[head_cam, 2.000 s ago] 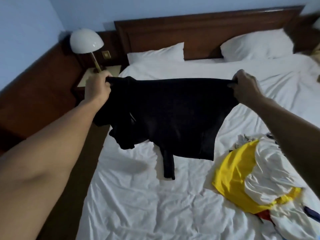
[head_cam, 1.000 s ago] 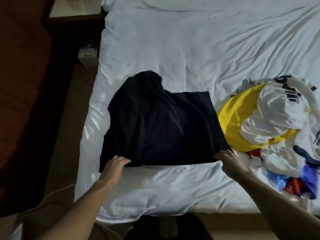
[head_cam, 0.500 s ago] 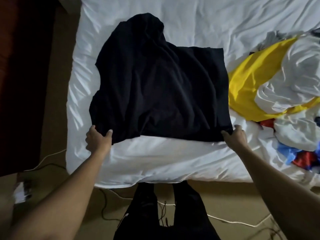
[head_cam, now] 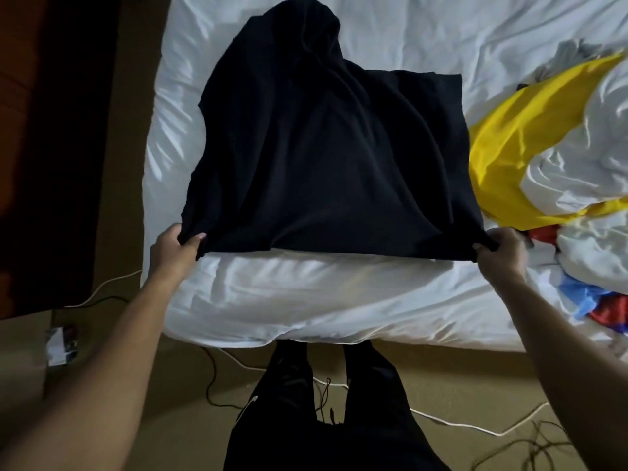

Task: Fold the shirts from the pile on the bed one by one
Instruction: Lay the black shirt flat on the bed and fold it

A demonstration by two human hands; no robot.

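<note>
1. Over the last two seconds the black shirt (head_cam: 326, 164) has come down from mid-air. It now lies spread on the bed (head_cam: 306, 300), with its hem toward the person and its far end bunched.
2. The left hand (head_cam: 173, 254) and the right hand (head_cam: 503, 253) each pinch a near corner, so both grips are closed on the hem.
3. The pile (head_cam: 560, 171) lies just beside it on the right.
4. The cloth looks soft, light and limp, so it will likely sag and wrinkle. Holding it by the corners or side seams and keeping it taut seems best.
</note>
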